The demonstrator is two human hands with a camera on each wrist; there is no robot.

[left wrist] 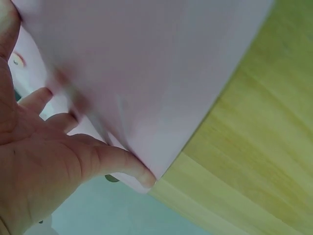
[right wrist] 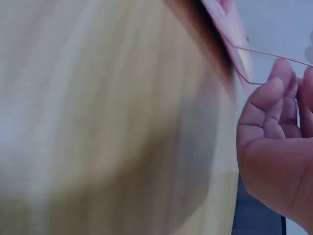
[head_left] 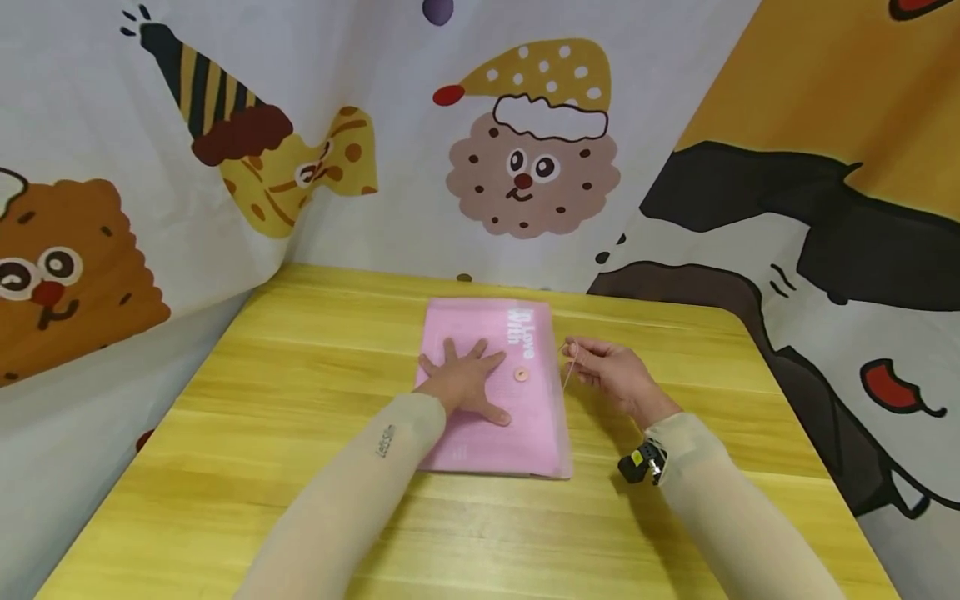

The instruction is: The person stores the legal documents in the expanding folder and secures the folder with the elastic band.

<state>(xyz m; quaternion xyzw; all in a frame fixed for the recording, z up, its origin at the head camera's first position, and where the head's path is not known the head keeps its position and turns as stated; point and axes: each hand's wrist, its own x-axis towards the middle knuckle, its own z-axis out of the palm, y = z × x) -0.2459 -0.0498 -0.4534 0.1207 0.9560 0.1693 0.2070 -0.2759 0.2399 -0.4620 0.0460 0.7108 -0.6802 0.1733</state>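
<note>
A pink document folder [head_left: 487, 450] lies on the table, with white lettering and a small round button [head_left: 521, 375] near its right side. My left hand [head_left: 463, 382] rests on the folder with its fingers spread. In the left wrist view, the left thumb reaches a corner of the pink folder [left wrist: 146, 73]. Just off the folder's right edge, my right hand [head_left: 618, 375] pinches a thin cord [head_left: 568, 377] between thumb and fingertips. The right wrist view shows two strands of the cord [right wrist: 266, 52] running from the folder edge to the fingers.
The yellow wood-grain table [head_left: 285, 400] extends on all sides of the folder. Behind it hangs a white curtain [head_left: 390, 50] printed with cartoon figures. A small black device [head_left: 641, 462] is strapped at the right wrist.
</note>
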